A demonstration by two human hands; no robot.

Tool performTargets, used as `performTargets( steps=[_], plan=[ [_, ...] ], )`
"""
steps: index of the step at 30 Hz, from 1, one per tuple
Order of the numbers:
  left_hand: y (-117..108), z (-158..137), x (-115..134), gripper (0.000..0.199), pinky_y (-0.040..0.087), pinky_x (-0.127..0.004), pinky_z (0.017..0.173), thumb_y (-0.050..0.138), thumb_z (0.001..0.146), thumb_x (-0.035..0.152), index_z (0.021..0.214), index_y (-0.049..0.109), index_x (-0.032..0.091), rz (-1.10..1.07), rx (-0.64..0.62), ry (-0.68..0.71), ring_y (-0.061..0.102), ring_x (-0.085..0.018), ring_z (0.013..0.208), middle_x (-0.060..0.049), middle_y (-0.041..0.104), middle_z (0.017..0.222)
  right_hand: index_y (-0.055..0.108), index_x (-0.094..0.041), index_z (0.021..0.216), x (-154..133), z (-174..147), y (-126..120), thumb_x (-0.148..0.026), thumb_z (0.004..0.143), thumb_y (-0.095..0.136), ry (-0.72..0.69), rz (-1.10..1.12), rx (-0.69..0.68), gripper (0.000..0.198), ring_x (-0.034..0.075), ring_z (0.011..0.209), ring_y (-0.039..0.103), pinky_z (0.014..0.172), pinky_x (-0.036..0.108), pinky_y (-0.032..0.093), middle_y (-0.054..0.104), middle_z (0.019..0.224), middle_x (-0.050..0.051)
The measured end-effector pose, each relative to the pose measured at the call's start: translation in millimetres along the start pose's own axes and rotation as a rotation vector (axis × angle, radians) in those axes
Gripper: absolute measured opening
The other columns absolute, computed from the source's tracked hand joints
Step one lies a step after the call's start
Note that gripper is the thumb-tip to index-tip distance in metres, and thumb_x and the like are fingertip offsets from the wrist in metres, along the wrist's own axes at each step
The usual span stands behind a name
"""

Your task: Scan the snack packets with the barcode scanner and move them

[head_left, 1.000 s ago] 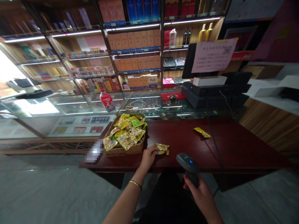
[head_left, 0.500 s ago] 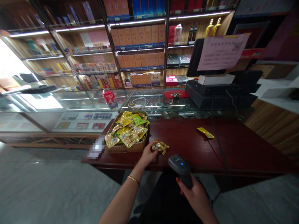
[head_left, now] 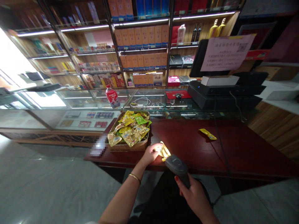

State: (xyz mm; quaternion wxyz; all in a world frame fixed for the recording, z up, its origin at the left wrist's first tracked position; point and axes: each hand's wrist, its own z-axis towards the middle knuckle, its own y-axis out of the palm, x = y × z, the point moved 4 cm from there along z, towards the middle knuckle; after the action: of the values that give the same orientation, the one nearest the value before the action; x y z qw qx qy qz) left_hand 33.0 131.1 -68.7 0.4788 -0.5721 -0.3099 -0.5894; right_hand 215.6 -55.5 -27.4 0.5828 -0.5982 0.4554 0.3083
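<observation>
From where I stand, the small gold foil packet (head_left: 164, 152) lies at the near edge of the dark red desk (head_left: 182, 133), a little left of its middle, brightly lit; the left hand (head_left: 150, 154) has its left end pinched between thumb and fingers; the right hand (head_left: 193, 193) is wrapped round the handle of a barcode scanner (head_left: 177, 165), whose head points at the packet's right end, though I cannot tell whether they touch. I'd judge the packet light and soft, its foil crinkly and rather slick; an edge or corner would be the place to hold, leaving the face flat and the contents uncrushed. Just left and farther back sits an open cardboard box (head_left: 140, 147) heaped with similar gold, yellow and green packets; a lone yellow packet (head_left: 207, 134) lies well off to the right; on the far glass counter (head_left: 161, 107) stand a red-labelled bottle (head_left: 112, 97) and, farther right, a monitor (head_left: 198, 60).
</observation>
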Motion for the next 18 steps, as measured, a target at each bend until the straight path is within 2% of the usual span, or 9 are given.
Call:
performTargets(
  steps=[5,11,14,18],
  plan=[
    [0,-2,3,0.044,0.054,-0.037,0.095,0.060,0.072,0.010,0.112,0.074,0.017,0.007,0.014,-0.023,0.070,-0.024,0.101,-0.008,0.076,0.112,0.065,-0.020,0.098,1,0,-3,-0.070,0.085,0.052,0.004,-0.011,0.010,0.053,0.020,0.051,0.062,0.056,0.027,0.047,0.060,0.052,-0.003],
    [4,2,10,0.048,0.049,-0.035,0.102,0.062,0.073,0.009,0.120,0.072,0.017,0.053,0.035,-0.053,0.066,-0.024,0.113,-0.009,0.073,0.122,0.063,-0.020,0.101,14,0,-9,-0.072,0.083,0.055,0.046,0.033,0.101,0.056,0.020,0.054,0.063,0.059,0.027,0.049,0.063,0.056,-0.002],
    [27,21,10,0.050,0.053,-0.034,0.094,0.066,0.072,0.008,0.122,0.070,0.015,0.129,0.023,-0.121,0.069,-0.022,0.102,-0.009,0.075,0.114,0.063,-0.020,0.095,25,0,-16,-0.075,0.081,0.055,0.060,0.076,0.155,0.057,0.020,0.055,0.064,0.059,0.028,0.049,0.063,0.056,0.000],
    [90,68,12,0.047,0.053,-0.031,0.089,0.077,0.062,0.006,0.108,0.075,0.014,0.180,-0.023,-0.158,0.068,-0.020,0.093,-0.007,0.076,0.102,0.064,-0.021,0.090,40,-1,-29,-0.075,0.080,0.055,0.071,0.110,0.204,0.056,0.021,0.058,0.065,0.059,0.028,0.050,0.065,0.058,0.001]
  ],
)
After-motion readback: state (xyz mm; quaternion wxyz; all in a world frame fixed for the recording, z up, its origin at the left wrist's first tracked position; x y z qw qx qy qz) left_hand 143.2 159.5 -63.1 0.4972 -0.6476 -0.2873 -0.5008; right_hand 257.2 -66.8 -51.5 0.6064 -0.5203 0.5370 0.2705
